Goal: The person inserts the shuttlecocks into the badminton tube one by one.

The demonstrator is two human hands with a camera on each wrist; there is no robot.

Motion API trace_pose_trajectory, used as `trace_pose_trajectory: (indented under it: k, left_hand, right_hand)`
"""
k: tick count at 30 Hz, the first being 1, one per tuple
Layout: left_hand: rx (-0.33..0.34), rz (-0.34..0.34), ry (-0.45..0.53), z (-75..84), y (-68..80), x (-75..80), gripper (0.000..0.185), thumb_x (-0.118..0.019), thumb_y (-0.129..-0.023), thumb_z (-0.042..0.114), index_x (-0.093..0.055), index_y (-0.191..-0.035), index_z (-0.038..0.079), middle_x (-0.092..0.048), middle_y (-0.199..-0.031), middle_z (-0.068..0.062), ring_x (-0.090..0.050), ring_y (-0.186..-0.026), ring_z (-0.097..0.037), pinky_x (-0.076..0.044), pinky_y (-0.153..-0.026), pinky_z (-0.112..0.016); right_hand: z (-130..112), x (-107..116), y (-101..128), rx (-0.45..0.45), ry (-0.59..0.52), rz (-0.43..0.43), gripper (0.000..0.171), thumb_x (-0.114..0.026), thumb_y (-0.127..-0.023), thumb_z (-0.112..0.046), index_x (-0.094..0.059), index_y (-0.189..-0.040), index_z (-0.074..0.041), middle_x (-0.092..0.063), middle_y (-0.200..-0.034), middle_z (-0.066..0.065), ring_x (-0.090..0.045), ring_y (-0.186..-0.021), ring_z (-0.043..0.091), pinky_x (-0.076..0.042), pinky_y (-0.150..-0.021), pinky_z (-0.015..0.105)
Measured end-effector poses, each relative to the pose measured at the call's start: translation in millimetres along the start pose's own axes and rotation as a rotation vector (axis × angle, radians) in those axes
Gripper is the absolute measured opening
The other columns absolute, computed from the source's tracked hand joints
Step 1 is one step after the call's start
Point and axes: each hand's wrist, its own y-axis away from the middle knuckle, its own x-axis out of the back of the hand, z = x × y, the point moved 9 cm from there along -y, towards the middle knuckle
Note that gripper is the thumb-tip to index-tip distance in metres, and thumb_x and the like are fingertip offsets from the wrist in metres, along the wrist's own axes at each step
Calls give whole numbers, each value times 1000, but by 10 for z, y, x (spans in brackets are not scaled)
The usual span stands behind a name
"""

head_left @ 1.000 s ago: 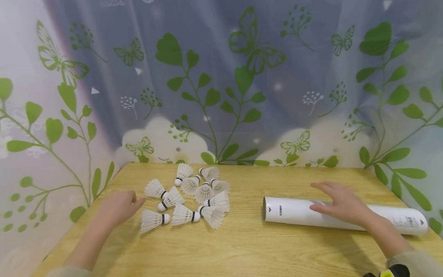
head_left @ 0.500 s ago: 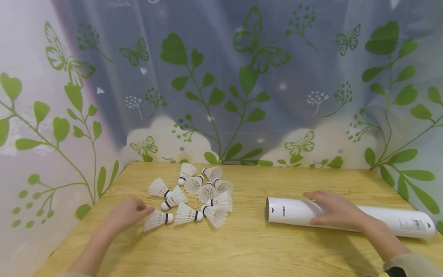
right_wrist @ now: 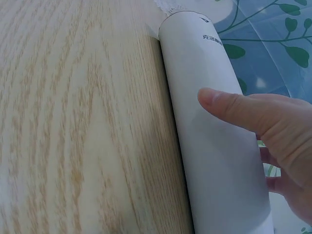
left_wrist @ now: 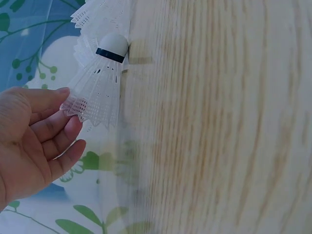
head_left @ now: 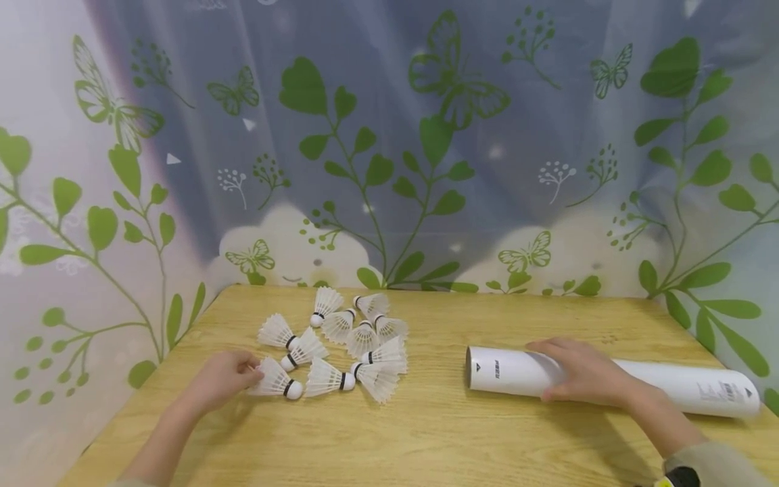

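My left hand (head_left: 222,380) pinches the feathered skirt of a white shuttlecock (left_wrist: 100,83) between thumb and fingers. Its cork end, with a dark band, points right in the head view, close over the table. On the right lies a long white shuttlecock tube (head_left: 514,372), its open end facing left. My right hand (head_left: 587,375) grips this tube around its middle. In the right wrist view the thumb (right_wrist: 229,105) presses the near side, while the other fingers go behind the tube and are partly hidden.
Several more shuttlecocks lie in a loose cluster on the wooden table (head_left: 426,439), among them one shuttlecock (head_left: 328,376) just right of the held one. A curtain (head_left: 389,135) with green leaves and butterflies hangs along the table's back edge.
My left hand has come down and right onto the nearest-left shuttlecock and taken its skirt, tilting it slightly. My right hand has lowered onto the tube and closed around it.
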Motion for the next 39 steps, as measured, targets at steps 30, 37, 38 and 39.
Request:
trace_pose_trajectory:
  k: [30,37,38,39]
  left_hand:
    - [-38,161,58,270,46,310,24,-59,-91,20,-62,-102,-1,-66,-93,-8,-61,-90,-29,-49,-74,-42]
    - [-43,167,82,485,-20,261,22,-59,-91,19,-62,-102,1,-66,-97,-12,-60,-95,-33,-48,-76,-45]
    - [-45,167,91,511,-32,245,20,-59,-91,18,-62,-101,1,-66,-96,-11,-61,-94,-32,-48,-76,-44]
    - [-52,169,104,538,-48,231,19,-59,-90,17,-63,-100,2,-66,-95,-10,-61,-93,-31,-48,-75,-43]
  right_hand:
    - [-94,46,58,61,86,82,68,-82,-66,-29,-54,-125,-8,-56,-113,8,-58,-89,25,-49,-71,39]
    - [-170,177,49,144,120,205,71,-85,-60,-25,-56,-123,-7,-57,-113,9,-58,-90,26,-50,-70,40]
    - [-179,189,49,146,119,211,71,-85,-60,-25,-56,-122,-7,-57,-114,10,-58,-91,27,-50,-71,41]
    - [-192,199,48,150,122,215,71,-85,-60,-26,-56,-122,-7,-57,-114,11,-58,-93,29,-50,-73,44]
